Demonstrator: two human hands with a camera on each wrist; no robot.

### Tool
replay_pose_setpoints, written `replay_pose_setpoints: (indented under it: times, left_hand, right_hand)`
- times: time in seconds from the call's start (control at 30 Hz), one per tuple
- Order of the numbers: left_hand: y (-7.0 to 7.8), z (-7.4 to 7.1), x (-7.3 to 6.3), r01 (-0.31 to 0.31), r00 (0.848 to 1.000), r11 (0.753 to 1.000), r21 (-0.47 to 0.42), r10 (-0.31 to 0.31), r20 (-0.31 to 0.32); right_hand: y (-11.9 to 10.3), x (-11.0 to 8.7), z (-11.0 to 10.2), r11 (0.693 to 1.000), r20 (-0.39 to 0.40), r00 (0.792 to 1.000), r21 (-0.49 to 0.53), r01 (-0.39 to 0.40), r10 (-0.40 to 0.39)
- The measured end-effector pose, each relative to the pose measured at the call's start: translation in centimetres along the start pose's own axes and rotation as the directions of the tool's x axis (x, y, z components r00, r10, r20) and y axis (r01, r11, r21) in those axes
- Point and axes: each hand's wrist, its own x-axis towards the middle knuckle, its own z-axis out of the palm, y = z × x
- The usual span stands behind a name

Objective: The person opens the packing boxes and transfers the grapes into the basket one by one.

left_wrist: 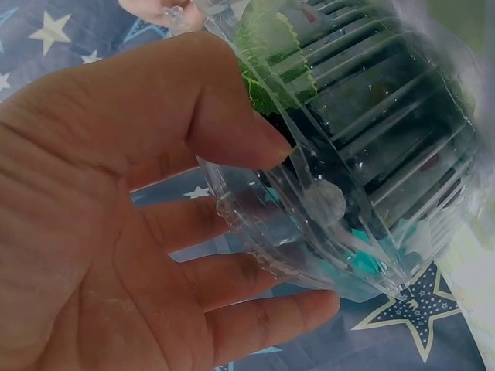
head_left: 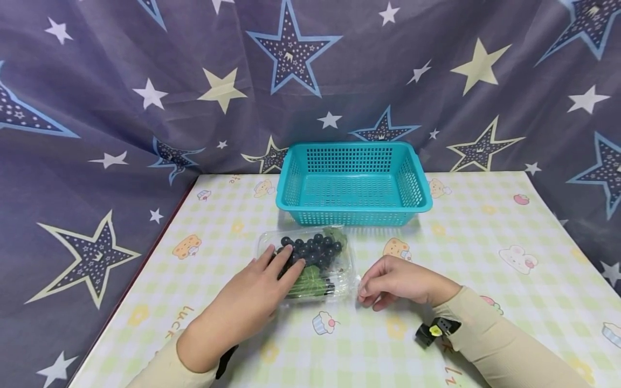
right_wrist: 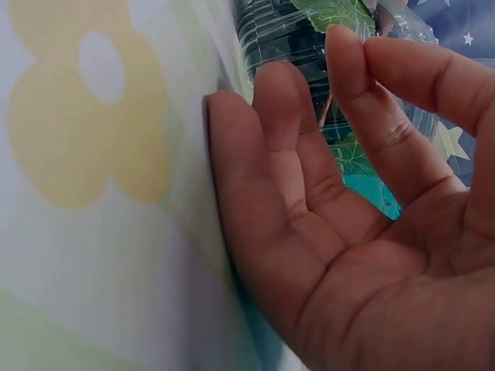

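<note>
Starry curtain (head_left: 335,110) filled upper frame; checked tablecloth (head_left: 466,242) below. Left hand (head_left: 254,291), fingers outstretched, touched clear box (head_left: 345,280); right hand (head_left: 400,280) pinched its edge.

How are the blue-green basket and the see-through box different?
The basket is blue-green, but the box is clear. The basket looks bigger than the box. Dark grapes sit in the box, but none in the basket. The left hand touches the box, while no hand touches the basket. Both look roughly rectangular.
</note>
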Motion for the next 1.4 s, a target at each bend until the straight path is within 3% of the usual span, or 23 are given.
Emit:
replay_pose_setpoints:
  times: [0.97,1.4]
  left_hand:
    - [0.3,-0.4,-0.1,0.021,0.998,1.000,-0.009,-0.021,0.067]
    - [0.0,-1.3,0.5,0.007,0.998,1.000,-0.022,-0.005,0.056]
  right_hand:
    - [0.6,0.2,0.1,1.000,0.016,1.000,0.016,0.007,-0.008]
    - [0.3,0.3,0.0,1.000,0.018,1.000,-0.001,0.007,-0.007]
